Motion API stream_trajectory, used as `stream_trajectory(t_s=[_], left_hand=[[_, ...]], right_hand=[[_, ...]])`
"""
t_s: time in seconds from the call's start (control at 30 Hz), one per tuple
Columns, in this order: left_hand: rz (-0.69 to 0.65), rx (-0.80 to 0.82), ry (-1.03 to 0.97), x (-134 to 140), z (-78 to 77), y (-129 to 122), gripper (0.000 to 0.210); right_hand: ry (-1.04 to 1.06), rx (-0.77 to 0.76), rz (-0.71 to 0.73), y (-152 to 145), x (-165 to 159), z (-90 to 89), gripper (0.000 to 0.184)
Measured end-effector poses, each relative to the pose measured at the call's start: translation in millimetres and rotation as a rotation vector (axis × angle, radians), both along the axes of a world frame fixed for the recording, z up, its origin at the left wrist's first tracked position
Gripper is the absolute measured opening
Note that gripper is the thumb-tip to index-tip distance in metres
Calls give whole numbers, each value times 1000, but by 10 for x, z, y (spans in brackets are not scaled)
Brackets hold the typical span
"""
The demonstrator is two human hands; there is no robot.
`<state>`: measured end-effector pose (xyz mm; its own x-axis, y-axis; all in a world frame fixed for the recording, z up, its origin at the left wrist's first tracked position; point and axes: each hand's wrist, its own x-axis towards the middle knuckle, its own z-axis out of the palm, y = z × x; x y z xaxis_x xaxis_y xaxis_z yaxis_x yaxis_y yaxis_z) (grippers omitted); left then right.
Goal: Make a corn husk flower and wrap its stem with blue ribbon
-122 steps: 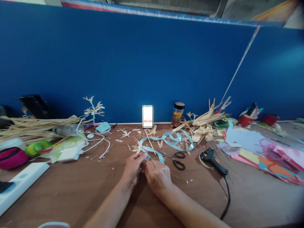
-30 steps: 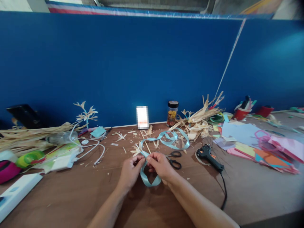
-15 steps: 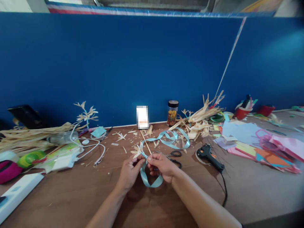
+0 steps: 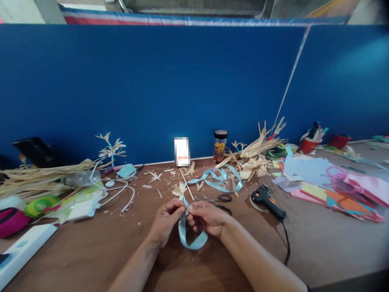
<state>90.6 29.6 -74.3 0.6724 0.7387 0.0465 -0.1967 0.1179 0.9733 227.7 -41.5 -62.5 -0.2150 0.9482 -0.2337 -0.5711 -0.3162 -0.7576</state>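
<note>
Close together above the table, my left hand (image 4: 166, 221) and my right hand (image 4: 208, 217) are both closed in pinches. A pale dried-husk flower (image 4: 178, 190) stands up out of my left fingers, its stem wrapped in light blue ribbon. My right thumb and fingers pinch the light blue ribbon (image 4: 194, 244) against that stem, and a loop of it hangs below my hands. More of the ribbon lies curled on the table behind. Just beyond my right hand are dark-handled scissors (image 4: 224, 198), and a thin stick (image 4: 186, 183) lies behind the flower.
A black glue gun (image 4: 269, 202) with its cord lies to the right, near coloured paper sheets (image 4: 310, 172). Dried husks (image 4: 255, 156) and a black-lidded jar (image 4: 220, 147) stand at the back. On the left are a white power strip (image 4: 27, 251), white cables and a finished husk flower stem (image 4: 112, 151).
The flower has turned more upright, showing its petals more fully. The ribbon loop below my hands hangs slightly lower. Both hands stay in nearly the same place.
</note>
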Motion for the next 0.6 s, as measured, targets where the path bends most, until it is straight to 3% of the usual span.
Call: stream_trajectory(t_s=[0.43,0.6], left_hand=[[-20,75,28,-45,56,-5,10],[-20,21,-6,-27,91,-35,11]], right_hand=[[65,83,97,-22,-5,-10,21],[75,85,118,-18,-15,-5,21]])
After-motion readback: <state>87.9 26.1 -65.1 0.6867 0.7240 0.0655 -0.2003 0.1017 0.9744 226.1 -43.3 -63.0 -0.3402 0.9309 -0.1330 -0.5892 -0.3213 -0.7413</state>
